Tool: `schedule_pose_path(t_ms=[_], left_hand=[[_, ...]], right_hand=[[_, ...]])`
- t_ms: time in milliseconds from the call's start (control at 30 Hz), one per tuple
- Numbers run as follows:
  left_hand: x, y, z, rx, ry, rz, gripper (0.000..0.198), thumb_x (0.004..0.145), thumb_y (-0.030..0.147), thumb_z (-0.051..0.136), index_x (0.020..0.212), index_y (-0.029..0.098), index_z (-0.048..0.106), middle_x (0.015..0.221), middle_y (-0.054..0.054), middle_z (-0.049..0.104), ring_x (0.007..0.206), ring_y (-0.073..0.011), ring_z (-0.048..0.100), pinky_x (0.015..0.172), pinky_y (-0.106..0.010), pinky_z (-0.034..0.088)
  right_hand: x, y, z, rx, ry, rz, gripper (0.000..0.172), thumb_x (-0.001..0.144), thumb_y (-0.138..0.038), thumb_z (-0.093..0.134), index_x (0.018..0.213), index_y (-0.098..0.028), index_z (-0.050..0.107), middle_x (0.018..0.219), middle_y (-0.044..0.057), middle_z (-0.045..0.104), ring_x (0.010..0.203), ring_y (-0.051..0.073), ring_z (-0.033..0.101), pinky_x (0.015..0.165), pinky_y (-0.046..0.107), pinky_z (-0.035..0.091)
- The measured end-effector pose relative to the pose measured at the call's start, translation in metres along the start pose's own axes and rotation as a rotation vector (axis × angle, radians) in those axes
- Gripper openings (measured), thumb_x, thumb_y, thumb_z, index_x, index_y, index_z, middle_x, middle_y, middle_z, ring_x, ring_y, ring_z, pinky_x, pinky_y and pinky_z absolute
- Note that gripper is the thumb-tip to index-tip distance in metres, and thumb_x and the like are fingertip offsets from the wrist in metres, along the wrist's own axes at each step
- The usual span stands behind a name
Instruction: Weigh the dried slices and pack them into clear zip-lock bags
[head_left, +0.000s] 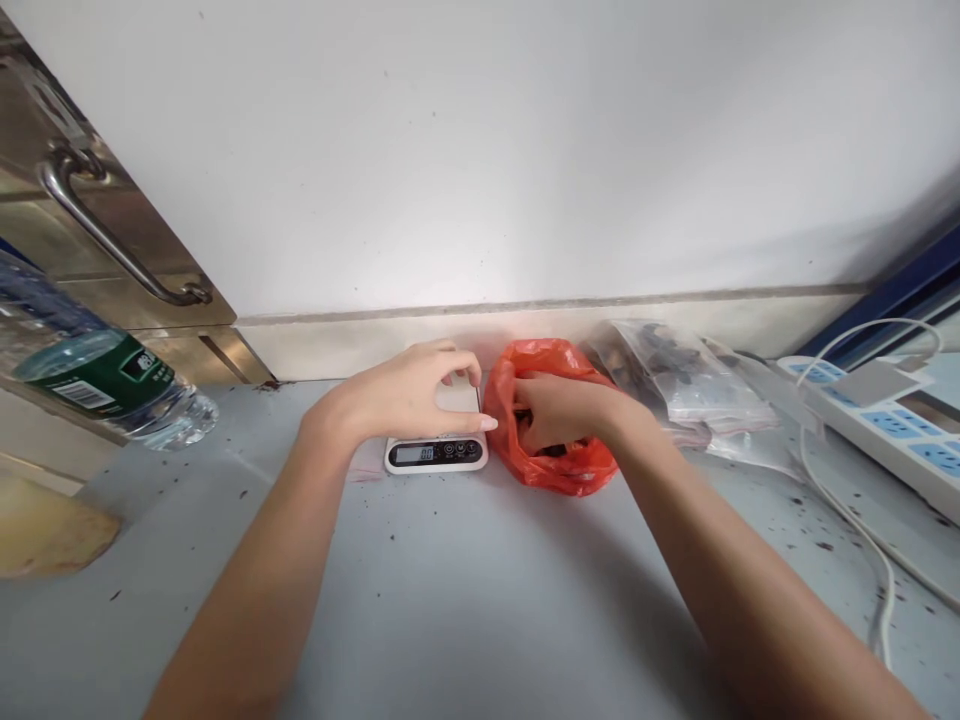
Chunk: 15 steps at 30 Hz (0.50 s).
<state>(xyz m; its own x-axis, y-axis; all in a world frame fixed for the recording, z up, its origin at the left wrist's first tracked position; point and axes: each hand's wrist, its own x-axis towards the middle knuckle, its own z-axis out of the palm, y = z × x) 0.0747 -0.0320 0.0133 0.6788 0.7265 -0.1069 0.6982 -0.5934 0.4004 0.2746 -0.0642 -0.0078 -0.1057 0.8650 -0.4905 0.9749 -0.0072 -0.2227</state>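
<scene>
A small white digital scale [436, 455] lies on the grey tabletop, its display reading 0.0. Over its weighing plate hovers my left hand [424, 393], thumb and fingers apart, the thumb tip close to the bag's edge. To the right of the scale stands a red plastic bag [551, 475], its mouth open. My right hand [559, 402] reaches down inside it, among dark pieces that I cannot make out clearly. The bag's contents and folds hide the fingertips, so what they grip, if anything, does not show.
Clear zip bags with dark contents [675, 375] lie behind the red bag. At right are a white power strip [892, 425] and a white cable [847, 515]. A water bottle [105, 375] stands at left, near a yellowish object [52, 525]. Dark crumbs dot the tabletop.
</scene>
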Motion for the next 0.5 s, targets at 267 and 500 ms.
schedule_pose_path(t_ms=[267,500], left_hand=[[0.0002,-0.0037,0.0023,-0.025,-0.039,-0.029,0.044,0.083,0.068,0.064,0.099,0.027,0.064,0.121,-0.007,0.072,0.107,-0.0297,0.067,0.083,-0.037,0.051],[-0.0003,-0.005,0.0016,-0.022,-0.02,-0.029,0.042,0.083,0.067,0.064,0.098,0.028,0.064,0.117,-0.006,0.073,0.105,-0.029,0.068,0.081,-0.036,0.052]], right_hand=[[0.0086,-0.0046,0.004,0.039,0.048,0.007,0.025,0.083,-0.011,0.062,0.103,-0.021,0.072,0.096,0.006,0.077,0.083,0.022,0.072,0.058,0.026,0.046],[0.0032,-0.0002,0.0008,0.01,0.037,0.029,0.025,0.081,-0.016,0.065,0.103,-0.024,0.075,0.093,0.005,0.077,0.081,0.024,0.072,0.056,0.029,0.046]])
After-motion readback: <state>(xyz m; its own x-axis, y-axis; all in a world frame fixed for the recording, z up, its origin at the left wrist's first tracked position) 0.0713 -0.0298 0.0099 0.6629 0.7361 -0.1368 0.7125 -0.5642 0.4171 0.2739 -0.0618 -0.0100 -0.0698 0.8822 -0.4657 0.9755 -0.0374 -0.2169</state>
